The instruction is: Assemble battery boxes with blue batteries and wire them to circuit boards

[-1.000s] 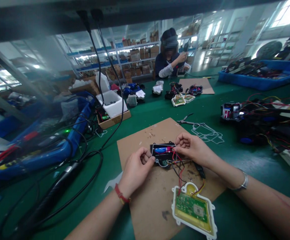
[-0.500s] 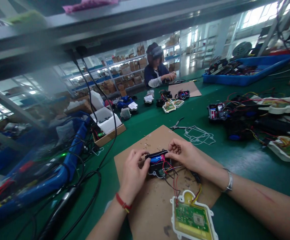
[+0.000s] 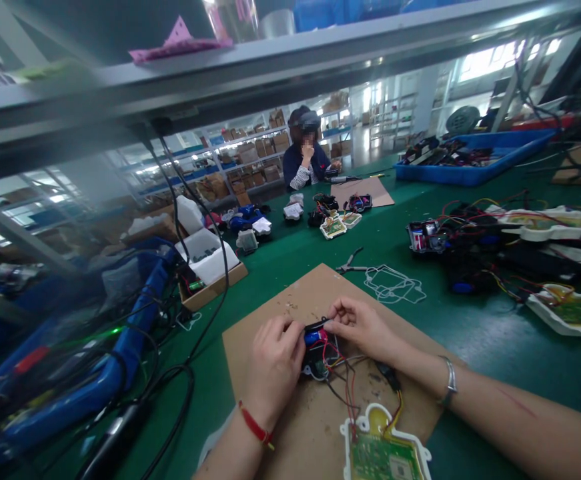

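Note:
Both of my hands grip a small black module with a blue battery (image 3: 319, 348) over a brown cardboard mat (image 3: 290, 300). My left hand (image 3: 273, 363) curls round its left end. On its upper right edge my right hand (image 3: 357, 325) pinches with the fingertips. Red, black and yellow wires (image 3: 350, 387) run from the module down to a green circuit board in a white frame (image 3: 383, 447) at the mat's near edge.
Pliers (image 3: 351, 261) and a white gasket outline (image 3: 393, 285) lie beyond the mat. Wired assemblies (image 3: 470, 247) crowd the right side, a blue bin (image 3: 470, 170) behind them. Cables and a blue frame (image 3: 120, 360) fill the left. A seated person (image 3: 305, 157) works across the green table.
The view has tilted upward, so hands and module sit lower in frame. My hands have closed in tighter on the module. The person opposite has raised a hand to the face.

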{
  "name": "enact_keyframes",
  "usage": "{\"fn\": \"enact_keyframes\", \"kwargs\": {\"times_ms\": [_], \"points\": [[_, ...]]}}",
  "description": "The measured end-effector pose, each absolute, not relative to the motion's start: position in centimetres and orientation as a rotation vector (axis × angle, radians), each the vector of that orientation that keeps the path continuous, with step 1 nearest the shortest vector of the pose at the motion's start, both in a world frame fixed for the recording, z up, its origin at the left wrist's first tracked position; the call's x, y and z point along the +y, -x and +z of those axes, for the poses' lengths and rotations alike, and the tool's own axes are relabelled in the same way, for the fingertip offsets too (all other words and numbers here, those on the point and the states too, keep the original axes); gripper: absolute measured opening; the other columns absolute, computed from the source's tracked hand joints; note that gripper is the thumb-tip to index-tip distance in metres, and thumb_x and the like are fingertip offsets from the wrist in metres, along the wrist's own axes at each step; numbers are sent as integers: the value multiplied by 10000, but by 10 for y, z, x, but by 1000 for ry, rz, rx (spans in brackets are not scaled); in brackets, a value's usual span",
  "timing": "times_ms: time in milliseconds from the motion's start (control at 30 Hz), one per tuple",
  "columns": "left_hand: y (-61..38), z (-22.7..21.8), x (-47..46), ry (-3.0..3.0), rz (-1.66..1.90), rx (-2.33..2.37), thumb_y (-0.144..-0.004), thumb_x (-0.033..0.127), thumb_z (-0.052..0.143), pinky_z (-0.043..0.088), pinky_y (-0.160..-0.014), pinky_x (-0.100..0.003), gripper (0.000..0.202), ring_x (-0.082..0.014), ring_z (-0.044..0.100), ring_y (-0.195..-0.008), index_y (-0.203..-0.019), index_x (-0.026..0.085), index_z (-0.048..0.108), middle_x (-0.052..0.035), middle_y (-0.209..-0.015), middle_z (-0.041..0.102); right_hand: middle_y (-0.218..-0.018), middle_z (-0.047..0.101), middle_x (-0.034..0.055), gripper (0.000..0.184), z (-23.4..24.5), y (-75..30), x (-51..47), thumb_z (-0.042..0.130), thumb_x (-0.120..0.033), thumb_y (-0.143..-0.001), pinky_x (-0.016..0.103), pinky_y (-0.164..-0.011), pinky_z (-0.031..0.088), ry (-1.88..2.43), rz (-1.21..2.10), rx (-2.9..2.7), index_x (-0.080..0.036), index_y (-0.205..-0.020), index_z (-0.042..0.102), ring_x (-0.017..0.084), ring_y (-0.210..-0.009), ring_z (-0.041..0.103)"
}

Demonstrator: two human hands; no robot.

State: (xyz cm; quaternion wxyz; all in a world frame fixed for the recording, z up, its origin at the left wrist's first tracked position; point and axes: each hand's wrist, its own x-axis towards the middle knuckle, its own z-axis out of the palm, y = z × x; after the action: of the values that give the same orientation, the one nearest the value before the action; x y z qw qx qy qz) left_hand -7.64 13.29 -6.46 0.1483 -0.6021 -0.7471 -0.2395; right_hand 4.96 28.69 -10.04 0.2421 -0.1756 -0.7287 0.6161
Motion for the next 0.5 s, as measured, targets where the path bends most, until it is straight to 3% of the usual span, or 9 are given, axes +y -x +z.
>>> {"fn": "enact_keyframes", "kwargs": {"times_ms": [267,500], "points": [[75,-70,129,1718,-631,-2068,-884,197,512,445,-761,-331,121,-205,556,-868,-987,195,576,-65,-969,617,-684,556,-20,348,-94,-51,285,727,-441,-690,253,-567,416,451,1882,-1874,-180,-788,518,112,-597,521],[70,-65,139,1770,-488,-2009,-887,177,506,400,-689,-320,101,-202,534,-786,-838,196,593,-41,-831,610,-670,540,-27,332,-92,-51,284,722,-420,-687,249,-554,413,489,1879,-1890,-179,-795,520,106,-578,511]]}}
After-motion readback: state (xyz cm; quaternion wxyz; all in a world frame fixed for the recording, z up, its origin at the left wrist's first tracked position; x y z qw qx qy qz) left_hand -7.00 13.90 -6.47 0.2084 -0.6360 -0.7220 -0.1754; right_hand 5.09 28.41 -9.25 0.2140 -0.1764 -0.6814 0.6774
